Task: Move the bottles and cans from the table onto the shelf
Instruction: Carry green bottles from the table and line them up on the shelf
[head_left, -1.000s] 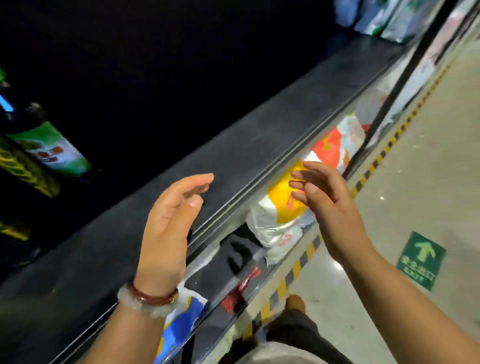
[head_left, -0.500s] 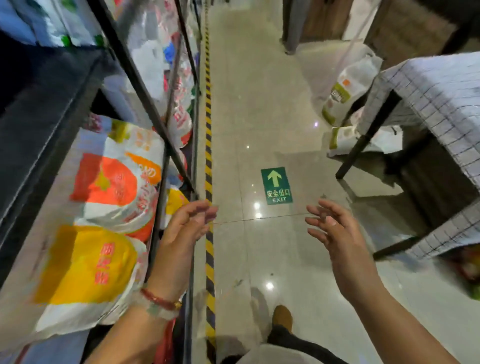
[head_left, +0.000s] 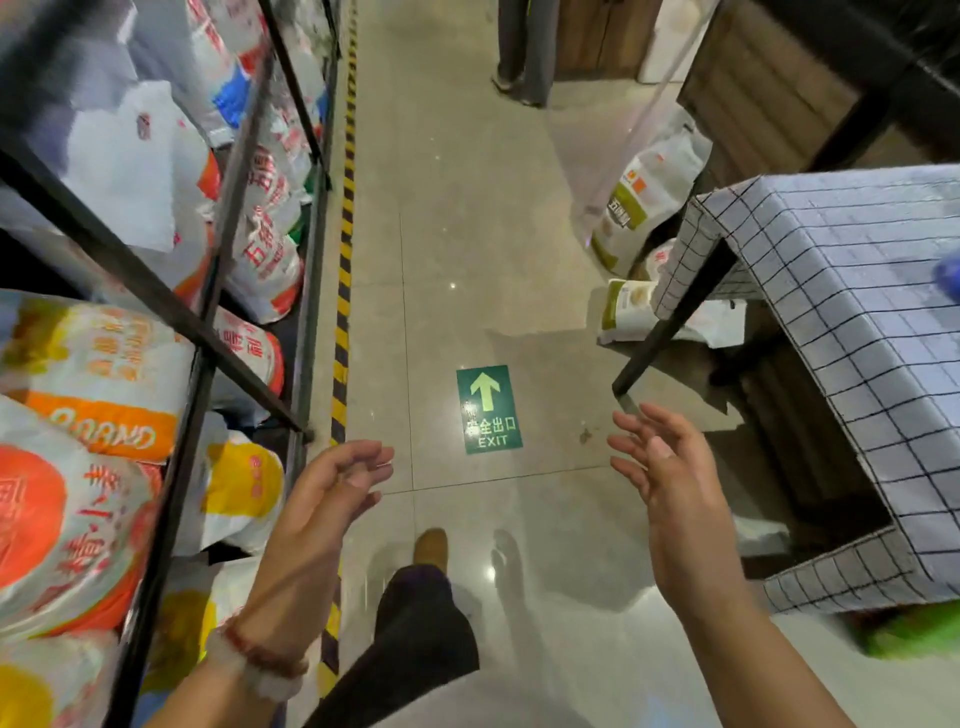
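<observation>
Lower centre: a dark trouser leg (head_left: 415, 623) and a tan shoe (head_left: 432, 545) on the grey tiled floor (head_left: 467, 260).

Left hand (head_left: 332, 493), lower centre-left: empty, fingers loosely curled and thumb apart, palm turned right, touching nothing. Beaded bracelets (head_left: 260, 660) circle the wrist (one dark red, one pale).

Right hand (head_left: 670, 483), lower centre-right: empty, fingers spread and slightly bent, palm turned left, touching nothing. The two hands are held well apart over the floor.

Between and just above the hands: a green exit sign (head_left: 488, 409) stuck flat to the floor, arrow pointing up the frame.

Left side: a black metal shelf (head_left: 171, 467) running up the frame, packed with printed sacks (head_left: 93, 395) in white, orange and yellow. A yellow-and-black stripe (head_left: 343, 291) runs along the floor beside its foot.

Right side: a table (head_left: 852, 322) under a white cloth with a dark grid, black legs showing. At the right edge, on the cloth, a blurred blue item (head_left: 948, 273) (too smeared to name; cannot tell whether it is a bottle or can). Below the table's near corner, a blurred green item (head_left: 914, 634), likewise unclear.

Centre-right, beyond the table leg: green-and-white bags (head_left: 644, 197), one leaning upright and one lying flat on the floor.

Top centre: the legs of another person (head_left: 522, 52), standing.
</observation>
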